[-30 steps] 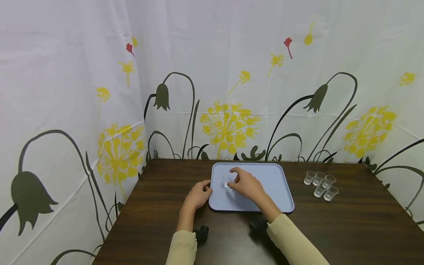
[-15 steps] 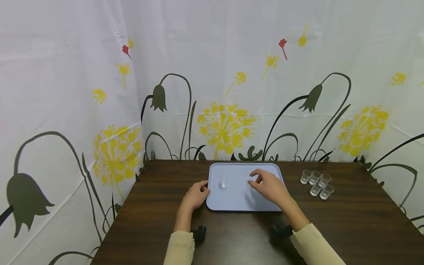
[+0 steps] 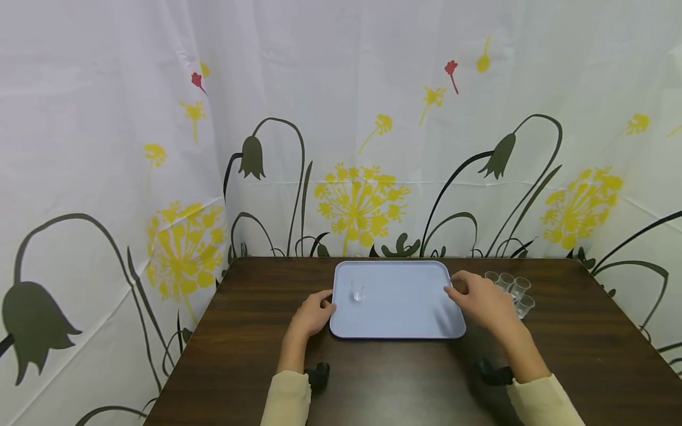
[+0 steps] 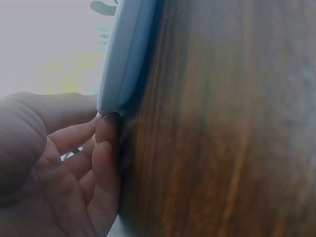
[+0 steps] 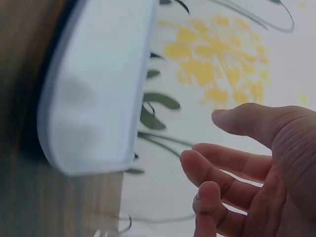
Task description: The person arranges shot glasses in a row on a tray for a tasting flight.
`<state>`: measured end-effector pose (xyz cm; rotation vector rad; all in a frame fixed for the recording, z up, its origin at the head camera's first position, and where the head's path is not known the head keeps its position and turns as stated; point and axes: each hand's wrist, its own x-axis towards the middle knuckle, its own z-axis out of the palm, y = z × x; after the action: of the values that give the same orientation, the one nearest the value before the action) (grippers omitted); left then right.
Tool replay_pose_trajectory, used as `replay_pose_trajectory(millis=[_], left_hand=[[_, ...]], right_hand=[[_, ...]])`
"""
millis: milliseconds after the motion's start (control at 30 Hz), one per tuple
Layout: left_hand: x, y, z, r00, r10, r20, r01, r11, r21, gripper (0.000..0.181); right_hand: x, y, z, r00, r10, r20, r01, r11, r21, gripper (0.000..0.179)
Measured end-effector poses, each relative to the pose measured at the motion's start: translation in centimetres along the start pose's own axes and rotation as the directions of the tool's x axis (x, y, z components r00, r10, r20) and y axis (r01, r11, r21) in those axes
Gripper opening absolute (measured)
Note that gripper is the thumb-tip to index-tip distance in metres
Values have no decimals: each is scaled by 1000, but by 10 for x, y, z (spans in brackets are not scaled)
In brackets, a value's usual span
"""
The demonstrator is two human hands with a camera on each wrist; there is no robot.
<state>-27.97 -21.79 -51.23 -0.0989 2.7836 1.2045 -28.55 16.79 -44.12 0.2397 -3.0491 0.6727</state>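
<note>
A pale blue tray [image 3: 405, 302] lies on the dark wooden table, its near side facing me. On its left part stands one small clear plastic cup [image 3: 357, 293]. My left hand [image 3: 312, 313] is at the tray's left edge; in the left wrist view its thumb and fingers pinch the tray rim [image 4: 111, 84]. Above the tray's right edge hovers my right hand [image 3: 483, 300], thumb and fingers apart and holding nothing, as the right wrist view also shows. Just beyond it are several more clear cups [image 3: 520, 286], partly hidden by that hand.
The dark wood table [image 3: 394, 384] reaches to a white curtain [image 3: 351, 77] printed with flowers at the back and left. Black devices [image 3: 319, 376] are worn at both wrists.
My right hand has left the small cup, which now stands alone on the tray, and has moved right past the tray's right edge toward the other cups. The left hand stays at the tray.
</note>
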Motion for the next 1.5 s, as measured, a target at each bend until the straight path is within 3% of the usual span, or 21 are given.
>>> replay_pose_trajectory(millis=[267, 767, 1100, 1500], left_hand=[[-1, -2, 0, 1000, -6, 3, 6, 1000, -19, 50], [-4, -1, -7, 1000, -8, -13, 8, 1000, -1, 50], [-3, 1, -5, 1000, -8, -4, 8, 1000, -24, 50], [-2, 2, -2, 1000, -9, 19, 9, 999, -31, 50]], right_hand=[[-6, 30, -21, 997, 63, 52, -63, 998, 1, 51], [-11, 75, -54, 969, 201, 143, -195, 979, -54, 71], [-13, 103, -53, 953, 247, 175, -239, 969, -65, 74], [-14, 120, -50, 936, 302, 181, -294, 953, -69, 78]])
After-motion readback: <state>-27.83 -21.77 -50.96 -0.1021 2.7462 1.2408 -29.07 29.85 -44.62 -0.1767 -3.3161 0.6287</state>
